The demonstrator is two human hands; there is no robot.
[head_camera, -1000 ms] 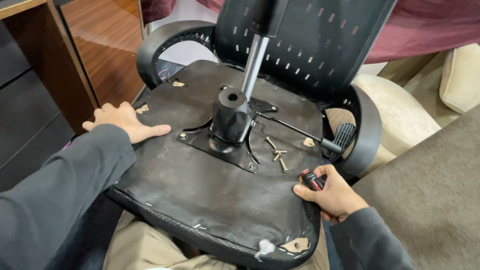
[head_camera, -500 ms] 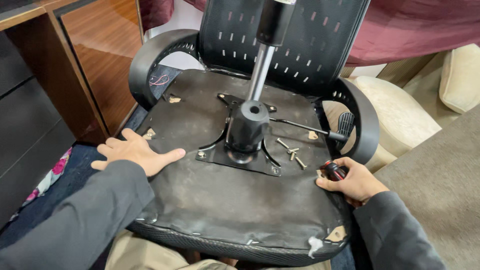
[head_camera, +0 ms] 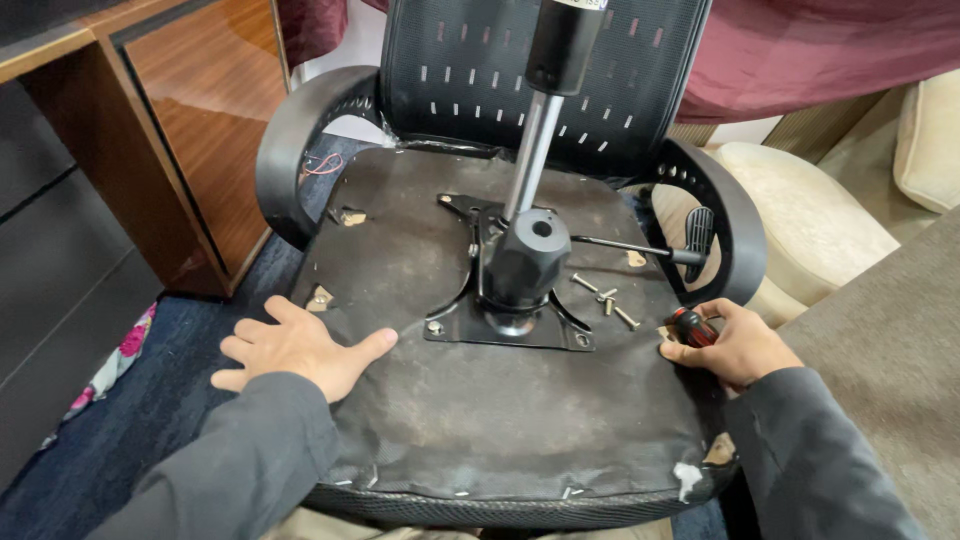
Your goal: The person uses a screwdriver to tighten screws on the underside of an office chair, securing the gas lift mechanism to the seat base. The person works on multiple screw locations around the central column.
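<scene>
Two hands on upturned seat (head_camera: pixel 500 420): left hand (head_camera: pixel 295 350) spread flat, bracing; right hand (head_camera: pixel 735 345) gripping screwdriver (head_camera: pixel 692 327); loose screws (head_camera: pixel 605 297) beside plate (head_camera: pixel 510 325) need refitting.

A glossy wooden cabinet (head_camera: pixel 200 140) stands over dark blue carpet (head_camera: pixel 150 420); maroon fabric (head_camera: pixel 820 50) hangs behind cream cushions (head_camera: pixel 800 210).

Gas cylinder (head_camera: pixel 545 120) cut off by the top edge. Red-and-black handled tool (head_camera: pixel 692 326) mostly buried in the right hand (head_camera: pixel 735 345), tip out of sight, kind impossible to tell. Both sleeves cropped at the bottom edge. Loose screws (head_camera: pixel 605 296) too small for telling head type. Chair back (head_camera: pixel 480 80) cropped above.
</scene>
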